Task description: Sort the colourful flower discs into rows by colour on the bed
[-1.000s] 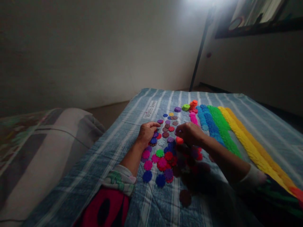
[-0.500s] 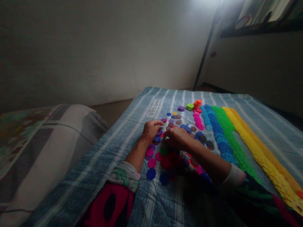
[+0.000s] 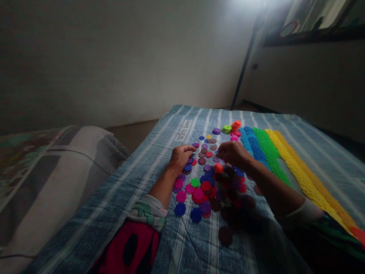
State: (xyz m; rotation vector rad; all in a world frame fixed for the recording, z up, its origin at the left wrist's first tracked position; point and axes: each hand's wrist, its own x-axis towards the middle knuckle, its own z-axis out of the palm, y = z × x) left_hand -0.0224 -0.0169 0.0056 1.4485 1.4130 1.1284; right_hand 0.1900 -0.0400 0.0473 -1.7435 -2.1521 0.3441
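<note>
Many small scalloped discs in pink (image 3: 181, 196), blue (image 3: 180, 209), red, purple and brown lie loose on the striped blue cloth (image 3: 148, 167). My left hand (image 3: 181, 156) is at the left edge of these discs, fingers pressed together; whatever is between the fingertips is too small to make out. Over the right side of the loose discs is my right hand (image 3: 234, 153), its fingers closed in a pinch, with the contents hidden. Beside it run long rows of overlapping discs: blue (image 3: 255, 146), green (image 3: 268, 154) and yellow (image 3: 296, 167).
A purple disc (image 3: 216, 131), a lime green stack (image 3: 226, 129) and an orange stack (image 3: 236, 124) lie beyond my hands. A grey and white covered bulky shape (image 3: 76, 182) stands at the left. Behind are a wall (image 3: 114, 61) and a dark pole (image 3: 242, 80).
My right hand has moved to the right, away from my left hand, uncovering discs in the middle and now covering part of the pink row. My left hand has stayed almost in place.
</note>
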